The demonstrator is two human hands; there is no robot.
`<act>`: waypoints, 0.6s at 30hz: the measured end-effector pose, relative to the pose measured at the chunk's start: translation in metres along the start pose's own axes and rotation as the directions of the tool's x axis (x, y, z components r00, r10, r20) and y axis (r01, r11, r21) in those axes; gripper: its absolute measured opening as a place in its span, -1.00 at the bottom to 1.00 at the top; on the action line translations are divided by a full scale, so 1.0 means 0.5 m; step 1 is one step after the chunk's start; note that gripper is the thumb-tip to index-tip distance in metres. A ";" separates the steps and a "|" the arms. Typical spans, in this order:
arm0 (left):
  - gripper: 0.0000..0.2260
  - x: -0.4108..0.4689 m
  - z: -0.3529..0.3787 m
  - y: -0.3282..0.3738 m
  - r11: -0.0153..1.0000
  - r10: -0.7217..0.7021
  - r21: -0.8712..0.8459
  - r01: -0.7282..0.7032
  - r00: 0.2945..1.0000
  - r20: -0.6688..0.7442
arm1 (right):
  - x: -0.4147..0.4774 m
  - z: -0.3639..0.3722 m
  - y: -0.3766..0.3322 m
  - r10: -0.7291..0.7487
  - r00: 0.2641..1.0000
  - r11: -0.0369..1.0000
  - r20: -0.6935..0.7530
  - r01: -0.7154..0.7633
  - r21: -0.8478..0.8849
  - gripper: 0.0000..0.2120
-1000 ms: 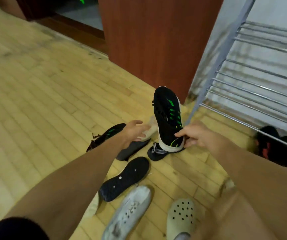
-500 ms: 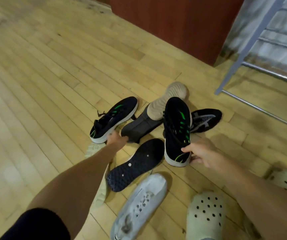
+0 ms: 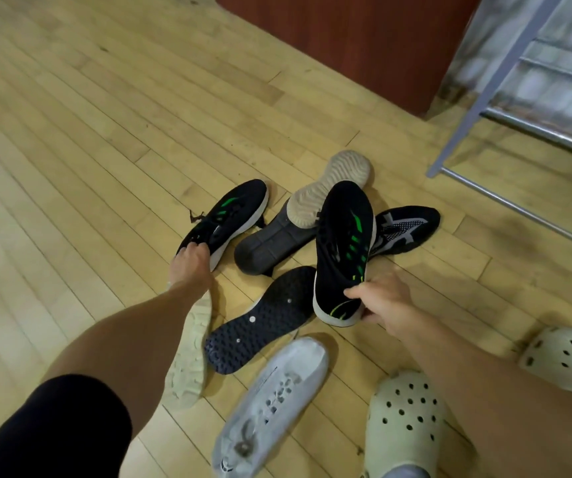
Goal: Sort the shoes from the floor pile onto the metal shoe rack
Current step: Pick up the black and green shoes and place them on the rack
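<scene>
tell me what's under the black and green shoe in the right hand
The black and green shoe, heel gripped by the right hand, overlaps a dark upturned sole and a black-and-white sneaker. Anything directly beneath is hidden.

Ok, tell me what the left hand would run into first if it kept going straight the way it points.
The left hand already has its fingers at the heel of the black and green sneaker lying on the floor, so that shoe comes first.

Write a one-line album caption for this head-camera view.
Right hand holds one black-and-green sneaker while the left hand grasps its mate in the floor pile.
</scene>
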State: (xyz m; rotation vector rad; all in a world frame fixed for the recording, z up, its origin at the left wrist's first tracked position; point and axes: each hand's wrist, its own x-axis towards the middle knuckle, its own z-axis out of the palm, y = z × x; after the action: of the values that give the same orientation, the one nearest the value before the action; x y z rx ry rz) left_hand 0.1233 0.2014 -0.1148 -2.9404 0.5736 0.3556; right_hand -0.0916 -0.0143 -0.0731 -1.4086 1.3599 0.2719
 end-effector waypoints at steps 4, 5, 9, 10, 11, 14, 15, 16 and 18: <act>-0.80 -0.025 -0.054 0.026 0.989 0.051 -0.137 -0.050 0.999 0.000 | -0.030 -0.007 -0.019 0.007 1.000 0.999 0.017 -0.007 0.054 -0.64; -0.80 -0.036 -0.072 0.034 0.982 0.062 -0.176 -0.061 0.998 0.000 | -0.041 -0.012 -0.027 0.005 1.000 0.998 0.023 -0.006 0.067 -0.67; -0.84 -0.094 -0.135 0.044 0.954 0.042 -0.298 -0.032 0.999 0.028 | -0.087 -0.032 -0.051 -0.025 0.999 0.990 0.029 0.020 0.139 -0.74; -0.84 -0.111 -0.142 0.043 0.942 0.044 -0.335 -0.026 0.998 0.048 | -0.098 -0.037 -0.052 -0.037 0.999 0.989 0.027 0.033 0.147 -0.74; -0.84 -0.130 -0.142 0.046 0.925 0.054 -0.379 -0.020 0.995 0.078 | -0.105 -0.042 -0.051 -0.042 0.999 0.989 0.026 0.038 0.145 -0.74; -0.87 -0.207 -0.111 0.047 0.855 0.102 -0.518 -0.001 0.981 0.167 | -0.136 -0.043 -0.023 -0.023 0.999 0.996 0.043 0.019 0.088 -0.71; -0.83 -0.228 -0.090 0.046 0.828 0.101 -0.561 0.018 0.979 0.180 | -0.145 -0.043 -0.010 -0.005 0.999 0.998 0.052 0.002 0.064 -0.67; -0.77 -0.246 -0.070 0.046 0.797 0.084 -0.602 0.046 0.979 0.186 | -0.150 -0.042 0.005 0.014 0.998 0.999 0.061 -0.016 0.033 -0.61; -0.61 -0.268 -0.029 0.042 0.723 0.003 -0.675 0.144 0.977 0.212 | -0.159 -0.040 0.034 0.048 0.996 0.999 0.069 -0.047 -0.015 -0.54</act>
State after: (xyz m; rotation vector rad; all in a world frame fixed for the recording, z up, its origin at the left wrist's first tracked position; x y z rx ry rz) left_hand -0.0025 0.2273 -0.0687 -3.5376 0.3402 1.0540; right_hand -0.1403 0.0187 -0.0136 -1.3669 1.3381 0.3585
